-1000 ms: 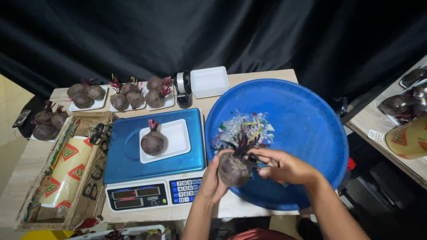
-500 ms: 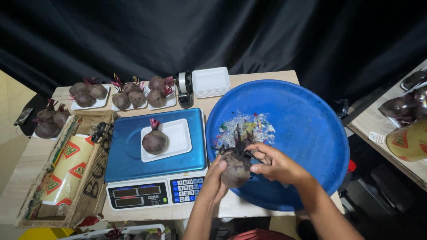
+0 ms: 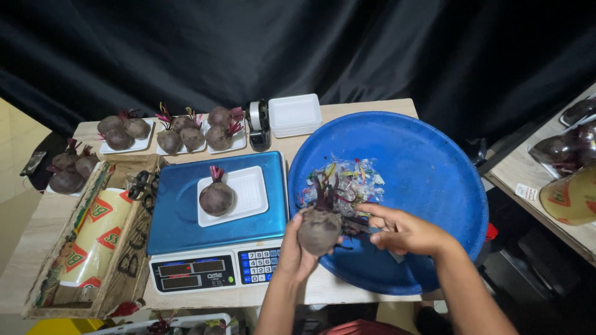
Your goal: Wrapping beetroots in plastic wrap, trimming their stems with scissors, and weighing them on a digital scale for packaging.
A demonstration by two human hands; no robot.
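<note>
The left hand [image 3: 297, 251] holds a round, dark beet [image 3: 319, 229] from below, with its fingers wrapped around the bottom. The beet sits just over the near left edge of a big blue tray [image 3: 434, 180]. Dark red stems stick up from the top of the beet.

The right hand [image 3: 402, 232] is right beside the beet. Its fingers are curled shut around something small and dark at the beet's stem end. It is too hidden to tell what that thing is.

A little pile of cut stems and shiny, colourful scraps [image 3: 347, 180] lies on the tray, just behind the beet.

To the left of the tray stands a blue scale [image 3: 217, 223] with a screen and number buttons at the front. A white foam tray [image 3: 245, 197] lies on top of the scale, and one more beet [image 3: 216, 197] sits in it.

At the back of the table, three more white trays of beets [image 3: 180, 131] stand in a row. Next to them is a tape holder [image 3: 257, 124], and then a stack of white trays [image 3: 294, 114] with nothing in them.

On the far left, a wooden box [image 3: 127, 273] holds a roll of clear wrap [image 3: 93, 239] with red and green marks. More beets [image 3: 68, 170] lie behind that box.
</note>
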